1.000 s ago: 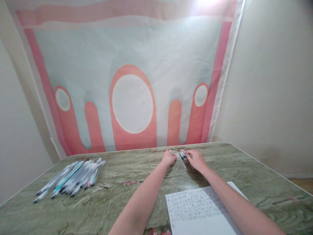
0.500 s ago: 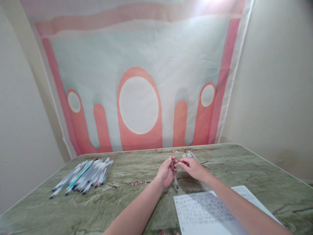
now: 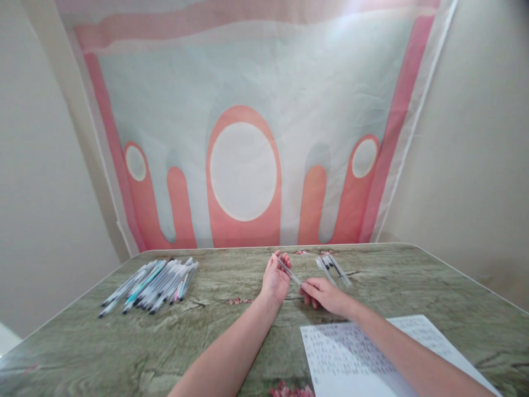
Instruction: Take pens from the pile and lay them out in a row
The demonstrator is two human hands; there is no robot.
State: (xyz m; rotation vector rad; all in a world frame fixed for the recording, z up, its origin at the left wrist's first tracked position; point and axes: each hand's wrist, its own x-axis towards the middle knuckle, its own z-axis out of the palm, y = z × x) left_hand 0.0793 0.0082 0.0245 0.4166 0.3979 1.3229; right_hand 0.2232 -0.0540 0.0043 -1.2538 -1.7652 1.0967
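Observation:
A slim, clear-barrelled pen (image 3: 291,272) slants between my two hands above the table. My left hand (image 3: 276,280) is turned palm up, its thumb and fingers closed on the pen's upper end. At the lower end, the fingers of my right hand (image 3: 324,295) pinch the pen and hide its tip. Just beyond my right hand lies a small group of similar pens or pen parts (image 3: 339,270), some with dark ends.
A large heap of pens (image 3: 161,284), mostly clear with black ends and a few teal or pink, lies on the left of the wood-patterned table (image 3: 136,358). A sheet of handwritten paper (image 3: 343,353) lies under my right forearm. A printed cloth (image 3: 243,171) hangs behind.
My right hand has moved from near the pen's upper end to its lower end and now grips it. The pen has swung to a flatter slant. The view has shifted slightly.

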